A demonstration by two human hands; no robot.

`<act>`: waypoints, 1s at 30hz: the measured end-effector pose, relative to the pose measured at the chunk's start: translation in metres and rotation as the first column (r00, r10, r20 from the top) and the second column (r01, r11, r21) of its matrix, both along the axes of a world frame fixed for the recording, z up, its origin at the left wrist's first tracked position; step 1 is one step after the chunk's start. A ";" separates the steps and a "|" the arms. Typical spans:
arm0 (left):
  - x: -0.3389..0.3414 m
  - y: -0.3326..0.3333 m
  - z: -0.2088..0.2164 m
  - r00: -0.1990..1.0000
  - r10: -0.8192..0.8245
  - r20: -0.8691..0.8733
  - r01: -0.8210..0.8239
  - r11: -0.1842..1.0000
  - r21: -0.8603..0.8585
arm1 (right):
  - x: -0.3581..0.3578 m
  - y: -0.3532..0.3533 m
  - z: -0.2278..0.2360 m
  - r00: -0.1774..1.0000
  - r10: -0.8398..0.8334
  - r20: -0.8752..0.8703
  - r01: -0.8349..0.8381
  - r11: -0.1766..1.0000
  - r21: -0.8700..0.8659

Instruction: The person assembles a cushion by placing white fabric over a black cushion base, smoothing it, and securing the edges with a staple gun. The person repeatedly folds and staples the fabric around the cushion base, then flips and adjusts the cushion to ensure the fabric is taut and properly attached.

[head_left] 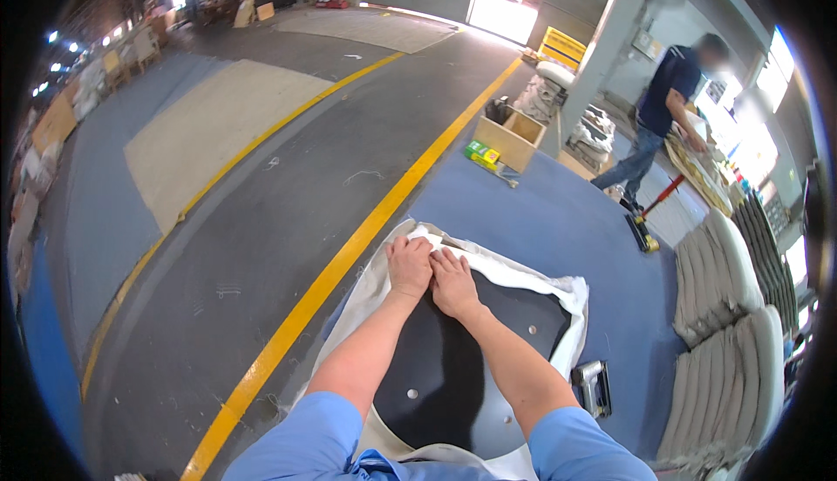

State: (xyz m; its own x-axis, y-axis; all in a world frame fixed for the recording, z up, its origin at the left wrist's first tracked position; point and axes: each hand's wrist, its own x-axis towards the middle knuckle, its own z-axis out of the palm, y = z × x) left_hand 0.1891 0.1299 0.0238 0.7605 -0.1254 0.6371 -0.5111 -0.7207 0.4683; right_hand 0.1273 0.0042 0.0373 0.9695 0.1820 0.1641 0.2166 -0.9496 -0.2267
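Note:
A black seat panel with several small round holes lies face up on the blue work surface. White padding and a cream fabric cover stick out around its edges. At the panel's far edge, my left hand has its fingers curled over the fabric and padding. Beside it and touching it, my right hand pinches the same folded edge. The fingertips are partly hidden in the folds. To the right of the panel, a grey and black staple gun lies on the surface, untouched.
Stacks of cream cushions stand at the right. Beyond the work surface are a wooden box and a green-yellow carton. Another person works at a bench at the far right, near a pillar. A yellow floor line runs along the left.

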 end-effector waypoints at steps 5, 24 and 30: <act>-0.002 -0.001 -0.006 0.989 0.038 -0.141 0.005 0.956 0.292 | -0.085 -0.046 0.035 1.000 -0.003 0.002 0.003 0.934 0.357; -0.053 0.009 0.023 0.924 0.014 -0.381 0.155 0.899 0.409 | -0.368 -0.251 0.006 0.574 -0.811 -0.114 0.819 0.564 0.111; -0.058 0.009 0.021 0.918 -0.003 -0.397 0.155 0.923 0.352 | -0.332 -0.258 0.070 0.528 -0.837 -0.145 0.814 0.450 0.368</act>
